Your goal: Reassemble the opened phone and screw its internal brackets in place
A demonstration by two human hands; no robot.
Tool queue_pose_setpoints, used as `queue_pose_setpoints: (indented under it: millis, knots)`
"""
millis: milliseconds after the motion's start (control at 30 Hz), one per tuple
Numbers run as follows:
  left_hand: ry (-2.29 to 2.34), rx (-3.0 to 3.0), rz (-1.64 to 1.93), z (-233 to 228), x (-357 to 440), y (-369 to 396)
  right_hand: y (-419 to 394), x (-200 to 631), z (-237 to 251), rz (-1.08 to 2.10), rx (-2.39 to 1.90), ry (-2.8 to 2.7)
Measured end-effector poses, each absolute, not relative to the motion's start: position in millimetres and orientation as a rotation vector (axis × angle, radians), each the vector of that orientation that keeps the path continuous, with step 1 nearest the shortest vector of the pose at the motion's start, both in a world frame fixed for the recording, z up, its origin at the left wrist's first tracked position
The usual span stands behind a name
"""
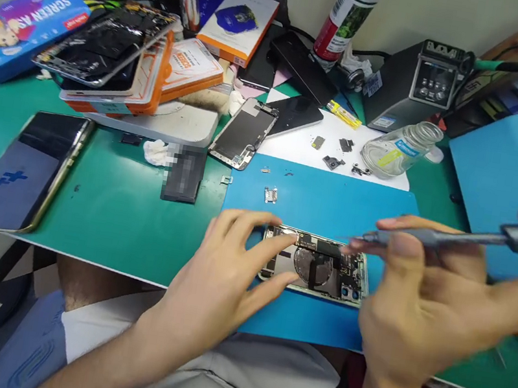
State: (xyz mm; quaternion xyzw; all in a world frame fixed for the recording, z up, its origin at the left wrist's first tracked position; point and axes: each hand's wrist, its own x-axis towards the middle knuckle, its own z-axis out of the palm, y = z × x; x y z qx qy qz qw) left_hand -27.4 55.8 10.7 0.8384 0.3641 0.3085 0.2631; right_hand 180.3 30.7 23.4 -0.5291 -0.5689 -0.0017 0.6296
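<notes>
Left hand (226,274) spread flat over the near end of an opened phone (315,265), fingers apart, fingertips (288,241) pressing on its frame and holding it down rather than gripping it. Right hand (438,301) closed around a slim grey screwdriver (453,239), pinched between thumb and forefinger, tip aimed left and hovering just over the phone's upper edge (contact with the board not clear — motion blur). Phone lying face-open on a blue mat (331,199), inner coil and boards exposed, directly in front of the body, between the two hands.

Just beyond on the mat: a few tiny loose parts (270,194). Further back, a white sheet (325,149) with small dark components, a clear glass jar (401,149) tipped on its side, a detached screen (243,134). Behind those, a dark soldering station (414,81) and a spray bottle (346,14). Far left on the green table (113,210) — a dark phone (23,173) lying face up, and a stack of orange-edged boxes (160,70) with a broken display on top.
</notes>
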Motion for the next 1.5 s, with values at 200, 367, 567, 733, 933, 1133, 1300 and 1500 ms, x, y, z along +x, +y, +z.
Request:
queue_pose_setpoints:
  millis: [200,367,567,733,933,1133,1300,1500]
  knots:
    - [1.005,2.575,0.721,6,-19,51,34,171,16,0.028,-1.326,-1.492]
    - [1.014,2.599,0.701,6,-19,50,34,166,14,0.041,-1.371,-1.483]
    - [1.043,2.597,0.693,3,-17,50,37,169,17,-0.042,-1.418,-1.553]
    - [1.111,2.642,0.721,3,-13,50,33,170,21,-0.063,-1.599,-1.603]
    - [1.122,2.644,0.717,3,-11,51,33,171,24,-0.035,-1.586,-1.584]
    - [1.118,2.639,0.709,3,-12,51,33,168,21,0.002,-1.575,-1.554]
    - [1.122,2.630,0.711,4,-12,51,30,173,13,-0.080,-1.380,-1.606]
    - [1.112,2.621,0.713,3,-12,51,32,180,17,-0.274,-1.441,-1.560]
